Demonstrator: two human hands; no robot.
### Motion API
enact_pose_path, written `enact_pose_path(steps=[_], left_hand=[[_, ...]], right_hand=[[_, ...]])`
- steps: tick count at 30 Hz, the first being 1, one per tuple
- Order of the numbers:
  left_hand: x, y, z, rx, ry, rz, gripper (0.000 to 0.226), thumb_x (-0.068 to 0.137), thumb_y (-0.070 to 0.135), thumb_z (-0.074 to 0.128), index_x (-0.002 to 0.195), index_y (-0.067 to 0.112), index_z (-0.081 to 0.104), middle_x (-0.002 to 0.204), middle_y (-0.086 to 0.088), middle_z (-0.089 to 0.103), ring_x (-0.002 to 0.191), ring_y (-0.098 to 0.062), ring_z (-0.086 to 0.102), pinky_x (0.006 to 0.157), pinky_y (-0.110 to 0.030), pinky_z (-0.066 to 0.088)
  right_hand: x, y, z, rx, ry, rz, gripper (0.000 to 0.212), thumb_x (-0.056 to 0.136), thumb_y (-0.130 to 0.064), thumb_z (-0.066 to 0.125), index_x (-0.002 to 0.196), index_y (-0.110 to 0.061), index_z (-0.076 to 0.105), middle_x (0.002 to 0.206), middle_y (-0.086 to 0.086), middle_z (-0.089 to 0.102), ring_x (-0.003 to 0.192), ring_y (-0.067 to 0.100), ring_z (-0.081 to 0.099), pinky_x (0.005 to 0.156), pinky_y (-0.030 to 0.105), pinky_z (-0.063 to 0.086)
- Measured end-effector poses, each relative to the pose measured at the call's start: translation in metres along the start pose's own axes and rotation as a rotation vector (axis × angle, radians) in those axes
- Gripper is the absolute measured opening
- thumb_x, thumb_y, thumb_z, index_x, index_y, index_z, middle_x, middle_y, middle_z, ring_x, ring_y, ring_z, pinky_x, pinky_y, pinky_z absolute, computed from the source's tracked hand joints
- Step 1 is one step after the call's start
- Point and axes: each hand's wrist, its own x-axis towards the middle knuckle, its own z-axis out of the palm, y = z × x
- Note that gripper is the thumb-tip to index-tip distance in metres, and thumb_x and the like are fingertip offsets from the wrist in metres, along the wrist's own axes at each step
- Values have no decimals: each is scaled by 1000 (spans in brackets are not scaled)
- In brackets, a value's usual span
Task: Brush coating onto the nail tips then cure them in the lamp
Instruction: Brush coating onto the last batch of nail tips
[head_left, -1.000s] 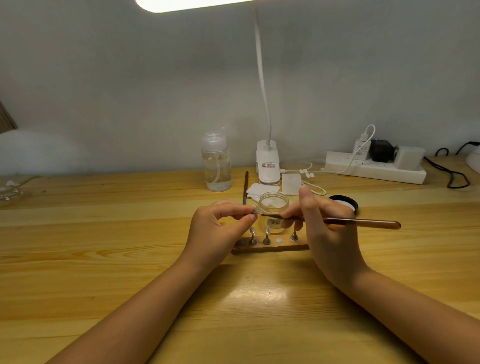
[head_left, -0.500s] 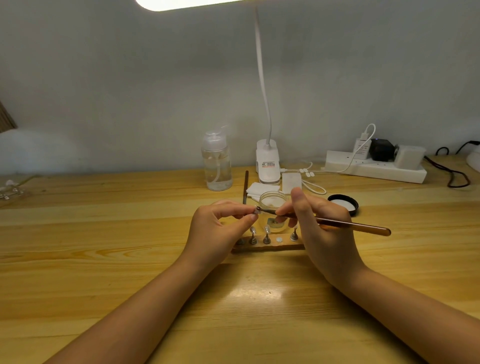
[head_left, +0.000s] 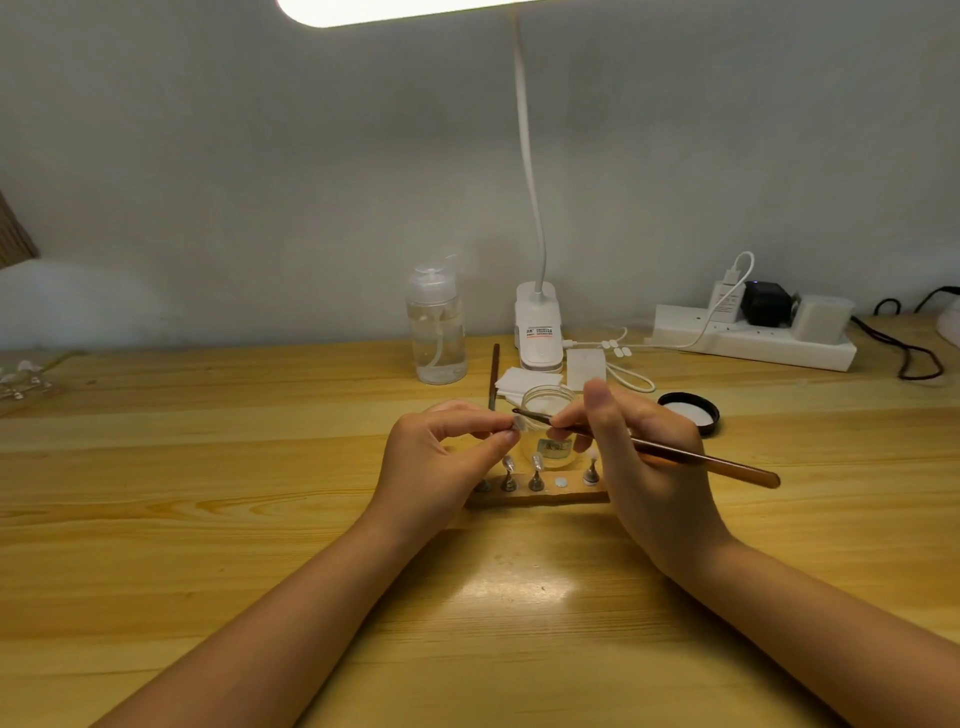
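Note:
My left hand (head_left: 441, 457) pinches a small clear nail tip (head_left: 518, 425) between thumb and forefinger, just above the wooden holder strip (head_left: 540, 496). My right hand (head_left: 644, 462) grips a thin brown brush (head_left: 696, 457) like a pen, and its bristle end lies on the held tip. Several other nail tips (head_left: 536, 470) stand on little metal stands along the strip. An open glass jar (head_left: 548, 415) of clear coating sits right behind the strip, partly hidden by my fingers. Its black lid (head_left: 688, 410) lies to the right.
At the back stand a clear pump bottle (head_left: 436, 332), a white clip lamp base (head_left: 538, 327) with its cable, white wipes (head_left: 519, 382), a second brush (head_left: 493, 376) and a power strip (head_left: 753, 338) with plugs. Clear items lie at the far left edge (head_left: 21, 376).
My right hand has shifted left and tilted the brush, so its bristle end moved from beside the jar onto the nail tip. My left hand stayed in place.

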Motion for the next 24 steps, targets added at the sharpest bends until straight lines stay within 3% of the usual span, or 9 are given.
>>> enact_pose_path(steps=[7, 11, 16, 19, 24], left_hand=[[1, 2, 0, -8, 14, -19, 22, 75, 9, 69, 80, 31, 68, 82, 11, 67, 81, 0, 59, 70, -7, 46], [0, 3, 0, -15, 11, -25, 19, 75, 10, 69, 84, 27, 69, 85, 8, 67, 83, -2, 60, 70, -8, 47], [-1, 4, -2, -19, 45, -4, 13, 74, 11, 70, 83, 20, 71, 89, 7, 66, 86, 0, 57, 73, -4, 42], [-1, 5, -2, -20, 61, -3, 12, 75, 12, 69, 80, 23, 69, 89, 12, 65, 89, 4, 56, 75, -2, 40], [-3, 3, -3, -54, 63, -12, 13, 74, 9, 70, 81, 21, 70, 86, 7, 69, 84, 0, 61, 77, -10, 47]], right_hand=[[2, 3, 0, 18, 33, 54, 30, 90, -18, 45, 67, -14, 64, 60, -8, 63, 57, 1, 61, 56, 8, 43], [0, 3, -2, 72, 85, 125, 38, 91, -26, 45, 59, -15, 63, 50, -6, 61, 49, 6, 59, 53, 11, 42], [0, 1, -4, 54, 111, 80, 34, 90, -20, 42, 64, -16, 63, 53, -8, 61, 54, 3, 60, 51, 11, 43], [0, 1, -3, 1, 91, 6, 31, 92, -22, 43, 70, -16, 63, 63, -7, 62, 61, -2, 59, 58, 8, 42], [-1, 0, -3, -62, 29, -65, 30, 91, -24, 41, 75, -11, 63, 69, -7, 62, 69, -5, 59, 62, 6, 42]])
